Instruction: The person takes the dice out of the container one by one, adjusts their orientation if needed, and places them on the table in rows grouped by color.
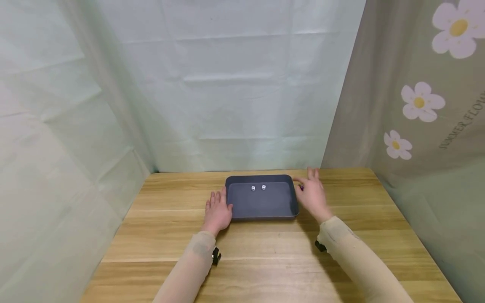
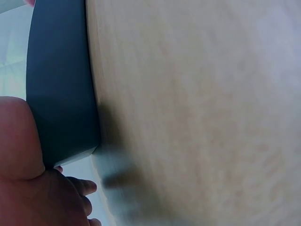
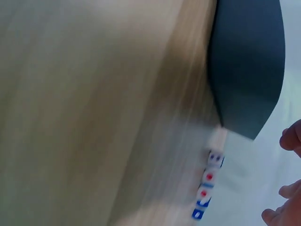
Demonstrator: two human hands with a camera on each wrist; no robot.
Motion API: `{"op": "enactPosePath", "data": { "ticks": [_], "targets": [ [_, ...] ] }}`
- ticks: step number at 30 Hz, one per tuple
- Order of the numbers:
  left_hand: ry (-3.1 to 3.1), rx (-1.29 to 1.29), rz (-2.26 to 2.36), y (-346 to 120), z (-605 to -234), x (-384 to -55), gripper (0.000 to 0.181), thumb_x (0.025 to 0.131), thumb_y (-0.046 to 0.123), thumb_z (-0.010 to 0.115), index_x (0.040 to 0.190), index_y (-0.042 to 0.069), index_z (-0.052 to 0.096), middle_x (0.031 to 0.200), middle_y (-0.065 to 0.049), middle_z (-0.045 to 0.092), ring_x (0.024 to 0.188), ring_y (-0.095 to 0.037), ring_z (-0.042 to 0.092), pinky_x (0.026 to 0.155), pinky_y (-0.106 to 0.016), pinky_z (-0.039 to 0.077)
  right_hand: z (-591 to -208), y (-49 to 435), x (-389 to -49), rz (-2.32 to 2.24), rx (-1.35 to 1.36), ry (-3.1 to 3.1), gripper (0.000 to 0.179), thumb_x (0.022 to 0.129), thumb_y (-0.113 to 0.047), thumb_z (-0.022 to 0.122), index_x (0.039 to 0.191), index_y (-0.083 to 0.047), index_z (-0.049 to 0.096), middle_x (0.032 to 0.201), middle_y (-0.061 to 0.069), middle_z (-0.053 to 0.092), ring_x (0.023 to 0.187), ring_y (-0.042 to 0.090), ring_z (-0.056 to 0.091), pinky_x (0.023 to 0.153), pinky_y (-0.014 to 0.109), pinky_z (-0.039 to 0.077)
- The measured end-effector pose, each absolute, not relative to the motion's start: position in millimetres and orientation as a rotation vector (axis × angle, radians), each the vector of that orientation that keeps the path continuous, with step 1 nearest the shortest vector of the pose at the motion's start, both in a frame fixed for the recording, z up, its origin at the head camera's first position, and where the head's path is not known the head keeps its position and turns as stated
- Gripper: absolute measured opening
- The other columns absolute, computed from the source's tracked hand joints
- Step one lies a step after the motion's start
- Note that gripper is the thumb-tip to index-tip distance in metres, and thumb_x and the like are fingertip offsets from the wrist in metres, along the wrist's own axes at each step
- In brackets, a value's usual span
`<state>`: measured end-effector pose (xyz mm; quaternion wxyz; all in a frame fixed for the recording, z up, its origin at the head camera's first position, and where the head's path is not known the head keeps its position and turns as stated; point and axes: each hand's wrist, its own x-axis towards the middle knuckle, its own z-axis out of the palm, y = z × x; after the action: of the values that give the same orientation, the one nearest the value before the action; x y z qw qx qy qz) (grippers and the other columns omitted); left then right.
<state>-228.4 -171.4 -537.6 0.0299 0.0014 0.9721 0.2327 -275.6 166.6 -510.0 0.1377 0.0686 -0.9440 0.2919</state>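
Note:
A dark grey rectangular tray (image 1: 261,212) sits on the wooden table, with two small white dice (image 1: 258,188) inside toward its far side. My left hand (image 1: 218,212) lies along the tray's left side, fingers stretched forward and thumb at the near left corner. In the left wrist view that thumb (image 2: 16,139) overlaps the tray's dark wall (image 2: 61,80). Beside the right rim is my right hand (image 1: 312,195), its fingers spread and extended. Several dice (image 3: 208,178) stand in a row just past the tray's corner in the right wrist view, mostly hidden by the hand in the head view.
The wooden table (image 1: 257,261) ends close behind the tray at a pale hanging cloth (image 1: 235,105). A beige cloth with flowers (image 1: 420,103) hangs at the right. Each forearm wears a small black device, the left one (image 1: 216,256) on the inner side.

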Motion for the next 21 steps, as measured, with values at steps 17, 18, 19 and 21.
{"op": "enactPosePath", "data": {
  "ticks": [17,18,19,21],
  "targets": [
    [2.997,0.003,0.708,-170,-539,-229,0.071,0.113,0.024,0.050,0.171,0.004,0.015,0.171,-0.030,0.025,0.162,-0.046,0.010,0.128,-0.063,0.010,-513,109,-282,0.749,0.257,-2.919,0.033,0.100,-0.018,0.069,0.132,-0.016,0.078,0.171,0.034,0.021,0.159,0.055,0.000,0.122,0.072,0.025],
    [2.997,0.003,0.704,-171,-539,-229,0.071,0.113,0.024,0.050,0.171,0.004,0.015,0.171,-0.030,0.025,0.162,-0.046,0.010,0.128,-0.063,0.010,-513,106,-282,0.748,0.257,-2.928,0.033,0.100,-0.018,0.069,0.132,-0.016,0.078,0.171,0.034,0.021,0.159,0.054,-0.001,0.122,0.071,0.025],
    [2.998,0.002,0.704,-171,-538,-229,0.071,0.113,0.024,0.050,0.171,0.004,0.015,0.171,-0.030,0.025,0.162,-0.046,0.010,0.128,-0.063,0.011,-513,103,-283,0.748,0.257,-2.937,0.033,0.100,-0.019,0.068,0.133,-0.016,0.078,0.171,0.034,0.021,0.160,0.054,-0.001,0.122,0.071,0.025],
    [2.997,-0.001,0.708,-171,-538,-228,0.071,0.113,0.024,0.050,0.171,0.004,0.015,0.171,-0.030,0.025,0.162,-0.046,0.010,0.128,-0.063,0.011,-513,98,-283,0.737,0.259,-2.950,0.033,0.101,-0.020,0.069,0.133,-0.016,0.077,0.171,0.034,0.021,0.159,0.055,0.000,0.121,0.071,0.026]
  ]
}}
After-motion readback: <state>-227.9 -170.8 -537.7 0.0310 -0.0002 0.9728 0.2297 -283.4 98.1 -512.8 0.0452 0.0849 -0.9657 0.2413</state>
